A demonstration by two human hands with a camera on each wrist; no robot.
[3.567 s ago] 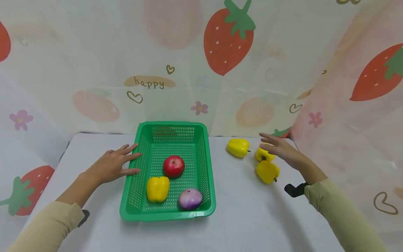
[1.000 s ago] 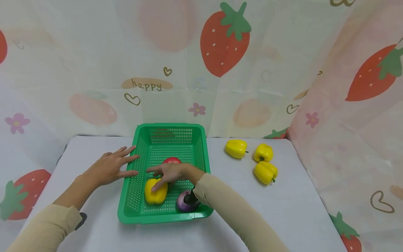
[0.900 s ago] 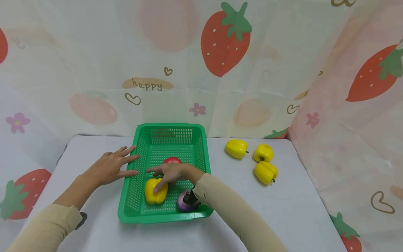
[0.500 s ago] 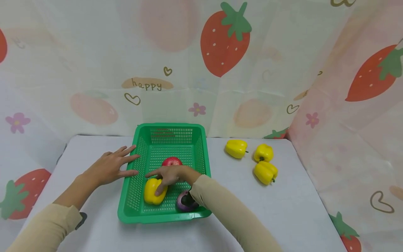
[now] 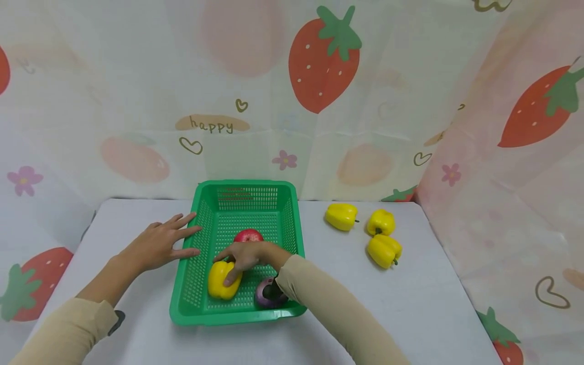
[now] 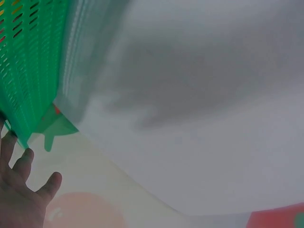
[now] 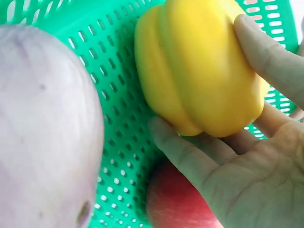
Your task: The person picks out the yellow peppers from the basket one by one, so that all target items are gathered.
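In the head view, a green plastic basket [image 5: 298,228] stands on the white table. Spread, straight fingers of my left hand [image 5: 152,246] touch its left rim; the left wrist view shows this hand [image 6: 21,194] at the basket's outer wall. My right hand [image 5: 244,255] reaches inside and grips a yellow bell pepper [image 5: 219,281]. In the right wrist view its fingers and thumb lie on different sides of the pepper [image 7: 199,71]. Behind the hand is a red round fruit [image 5: 248,234], partly hidden. A smooth purple-and-white vegetable [image 5: 266,299] lies under the right wrist.
Right of the basket, three more yellow peppers lie on the table: one alone [image 5: 342,217], and a far one [image 5: 381,222] close against a nearer one [image 5: 385,251]. A strawberry-printed cloth [image 5: 283,137] hangs behind the table and along its sides.
My right hand has come from above the peppers on the right into the basket. Its fingers have drawn in around the yellow pepper, which has shifted slightly. The left hand stays at the rim.
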